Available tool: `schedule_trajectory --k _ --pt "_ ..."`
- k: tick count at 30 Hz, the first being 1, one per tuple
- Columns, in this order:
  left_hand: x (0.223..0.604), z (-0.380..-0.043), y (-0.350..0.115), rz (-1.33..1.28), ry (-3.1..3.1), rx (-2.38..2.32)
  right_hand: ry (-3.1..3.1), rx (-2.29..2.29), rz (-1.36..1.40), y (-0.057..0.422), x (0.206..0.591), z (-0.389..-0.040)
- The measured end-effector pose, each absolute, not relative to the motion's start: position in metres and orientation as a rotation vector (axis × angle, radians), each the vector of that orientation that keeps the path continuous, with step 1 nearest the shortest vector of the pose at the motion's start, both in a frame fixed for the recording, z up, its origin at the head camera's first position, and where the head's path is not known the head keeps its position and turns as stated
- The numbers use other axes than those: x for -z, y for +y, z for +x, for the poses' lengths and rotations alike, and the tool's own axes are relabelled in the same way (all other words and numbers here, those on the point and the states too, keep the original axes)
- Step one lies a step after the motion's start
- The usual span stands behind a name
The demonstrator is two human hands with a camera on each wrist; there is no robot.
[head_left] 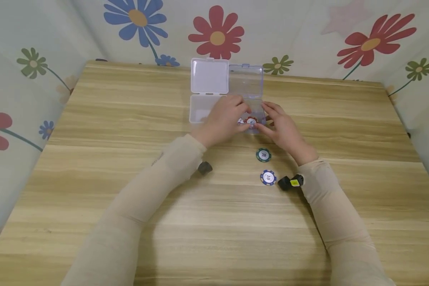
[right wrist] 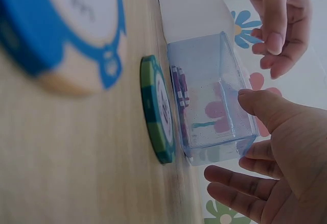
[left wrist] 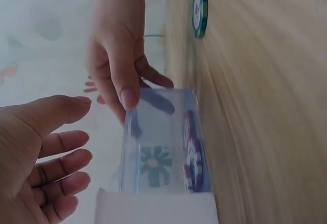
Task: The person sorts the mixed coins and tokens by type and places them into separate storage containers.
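My right hand (head_left: 285,130) holds the right side of a clear plastic box (right wrist: 204,117), thumb on its rim and fingers along the outer wall. The box stands with its clear lid (head_left: 246,81) tipped back. Inside, a red poker chip (head_left: 251,120) lies with other chips low in the box. Above the box hovers my left hand (head_left: 223,119), its fingers loosely bent and holding nothing, as the left wrist view (left wrist: 64,157) shows. Nearer to me on the table lie a green chip (head_left: 263,155) marked 20 and a blue chip (head_left: 268,177) marked 10.
Touching the clear box on its left is a white box (head_left: 199,109), its lid (head_left: 209,75) also raised. Both stand near the back edge of the wooden table (head_left: 146,95), before a flower-patterned curtain (head_left: 289,31). Black wrist cameras (head_left: 205,168) hang below both forearms.
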State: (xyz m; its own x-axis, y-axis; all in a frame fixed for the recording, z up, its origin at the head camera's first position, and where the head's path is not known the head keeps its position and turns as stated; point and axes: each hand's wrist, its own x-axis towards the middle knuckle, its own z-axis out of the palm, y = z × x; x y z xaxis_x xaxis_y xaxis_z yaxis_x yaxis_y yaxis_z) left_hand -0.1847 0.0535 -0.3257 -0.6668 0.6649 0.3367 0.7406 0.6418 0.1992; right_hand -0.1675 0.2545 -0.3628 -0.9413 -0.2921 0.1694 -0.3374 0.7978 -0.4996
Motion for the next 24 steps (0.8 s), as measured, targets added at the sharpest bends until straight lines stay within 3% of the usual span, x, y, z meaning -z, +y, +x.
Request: schedule_trajectory --k 24 --pt "0.336 -0.135 0.077 -1.535 -2.688 0.529 -2.956 -0.822 0.487 0.255 0.359 -0.166"
